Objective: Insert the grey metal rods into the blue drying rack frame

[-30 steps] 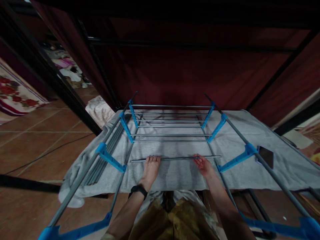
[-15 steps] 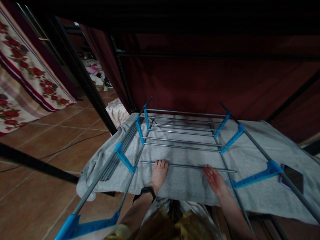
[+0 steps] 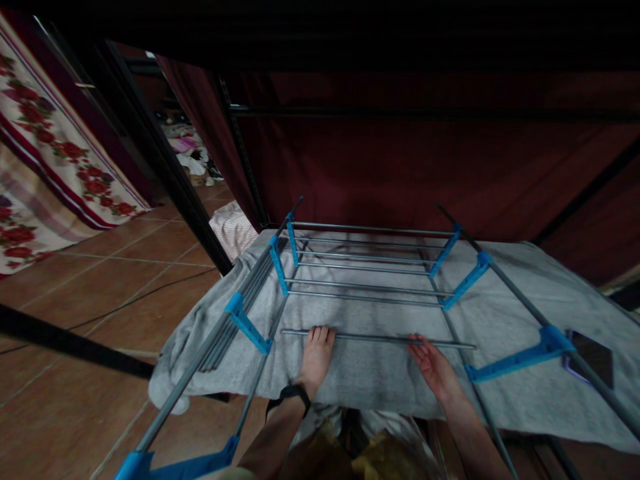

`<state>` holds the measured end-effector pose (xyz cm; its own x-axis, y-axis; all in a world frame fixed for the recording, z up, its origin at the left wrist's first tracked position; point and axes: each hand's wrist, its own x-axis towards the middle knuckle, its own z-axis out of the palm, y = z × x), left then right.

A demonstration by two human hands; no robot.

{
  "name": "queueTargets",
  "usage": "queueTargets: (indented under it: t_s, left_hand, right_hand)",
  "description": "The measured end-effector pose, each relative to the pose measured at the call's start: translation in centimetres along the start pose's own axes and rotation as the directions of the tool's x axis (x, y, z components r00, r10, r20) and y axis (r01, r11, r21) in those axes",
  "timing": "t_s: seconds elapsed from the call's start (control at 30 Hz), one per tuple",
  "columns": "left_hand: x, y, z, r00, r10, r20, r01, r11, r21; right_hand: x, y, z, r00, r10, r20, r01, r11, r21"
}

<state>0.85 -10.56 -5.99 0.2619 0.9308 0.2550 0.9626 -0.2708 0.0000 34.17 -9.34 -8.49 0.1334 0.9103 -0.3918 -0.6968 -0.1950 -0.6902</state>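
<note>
A loose grey metal rod (image 3: 373, 339) lies crosswise between the two sides of a drying-rack frame with blue plastic brackets (image 3: 247, 325). My left hand (image 3: 316, 357), with a black band at the wrist, curls its fingers over the rod near its left end. Near the rod's right end, my right hand (image 3: 434, 365) holds it from below, palm turned up. Several rods (image 3: 367, 288) are fitted across the far part of the frame. The frame rests on a grey cloth (image 3: 505, 313).
A bundle of spare rods (image 3: 227, 327) lies along the frame's left side. A dark phone (image 3: 593, 359) sits on the cloth at the right. Behind hangs a dark red curtain (image 3: 400, 167); to the left are tiled floor (image 3: 90, 293), black bars and a floral cloth (image 3: 45, 160).
The view swung to the left, showing more floor and floral cloth. Both hands stayed on the loose rod, which keeps its place across the frame.
</note>
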Motion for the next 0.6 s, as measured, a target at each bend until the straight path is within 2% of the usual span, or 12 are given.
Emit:
queueTargets:
  t_s: [0.6]
  left_hand:
    - [-0.19, -0.37, 0.59, 0.998, 0.0, -0.057, -0.002, 1.0, -0.028]
  right_hand:
    - [-0.18, 0.07, 0.07, 1.0, -0.004, -0.014, 0.004, 1.0, -0.002]
